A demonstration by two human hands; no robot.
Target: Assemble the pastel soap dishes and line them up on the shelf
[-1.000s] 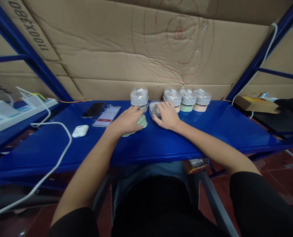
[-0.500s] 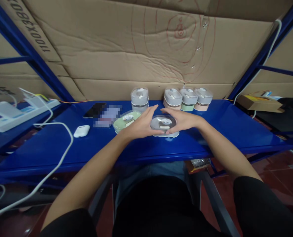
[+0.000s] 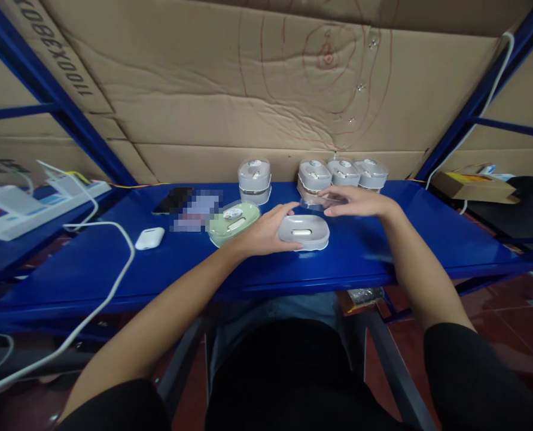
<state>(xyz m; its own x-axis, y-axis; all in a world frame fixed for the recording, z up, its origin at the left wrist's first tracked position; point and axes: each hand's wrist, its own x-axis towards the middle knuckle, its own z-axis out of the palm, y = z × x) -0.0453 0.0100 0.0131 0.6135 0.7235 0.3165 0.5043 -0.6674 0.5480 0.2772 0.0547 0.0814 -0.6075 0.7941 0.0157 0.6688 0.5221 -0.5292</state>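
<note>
A grey soap-box-like container (image 3: 315, 228) with a pale bar-shaped piece on its top sits on the blue table in front of me. My left hand (image 3: 268, 230) is closed around its left end, thumb at the near side and fingers behind. My right hand (image 3: 353, 202) pinches a clear plastic lid (image 3: 311, 205), held just behind and above the grey container, apart from it. The fingers partly hide the lid. To the left, touching or nearly touching my left forearm, lies a green container (image 3: 225, 224) with a clear lid and an oval label.
At the back stand stacked lidded containers (image 3: 254, 179), more of them (image 3: 371, 173) towards the right. A white earbud case (image 3: 150, 238), a dark phone (image 3: 173, 200) and a white cable (image 3: 125, 263) lie to the left. A cardboard wall (image 3: 180, 120) closes the back.
The clear lid has come off the grey container, and my right hand has moved back and right with it. My left hand stays at the container's left end.
</note>
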